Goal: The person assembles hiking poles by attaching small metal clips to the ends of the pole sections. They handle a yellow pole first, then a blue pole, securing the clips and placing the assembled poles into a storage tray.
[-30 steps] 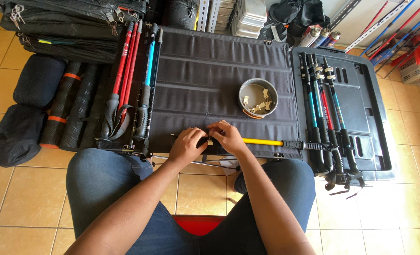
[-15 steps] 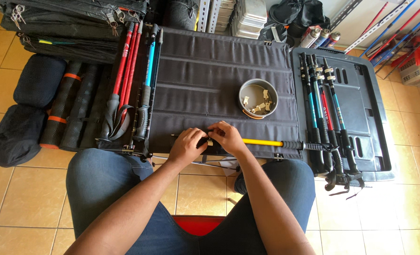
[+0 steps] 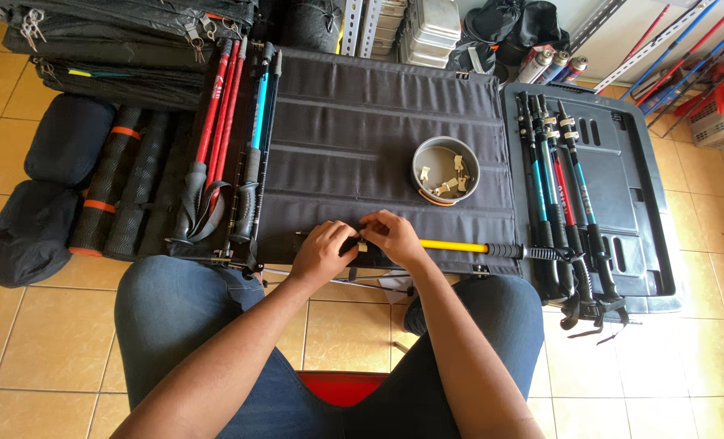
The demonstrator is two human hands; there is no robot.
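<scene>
A yellow-and-black trekking pole (image 3: pixel 458 245) lies along the near edge of a dark fabric table (image 3: pixel 378 138). My left hand (image 3: pixel 323 252) grips the pole's black section. My right hand (image 3: pixel 393 236) closes on the pole just to the right, with its fingertips at a small light-coloured clamp (image 3: pixel 363 244) between the two hands. The pole's black grip and strap point to the right.
A grey round tin (image 3: pixel 446 169) holds several small light parts. Red and blue poles (image 3: pixel 232 138) lie at the table's left edge; more poles (image 3: pixel 561 195) rest on a black plastic lid (image 3: pixel 630 195) on the right. Rolled mats (image 3: pixel 122 183) and dark bags (image 3: pixel 61 138) sit left.
</scene>
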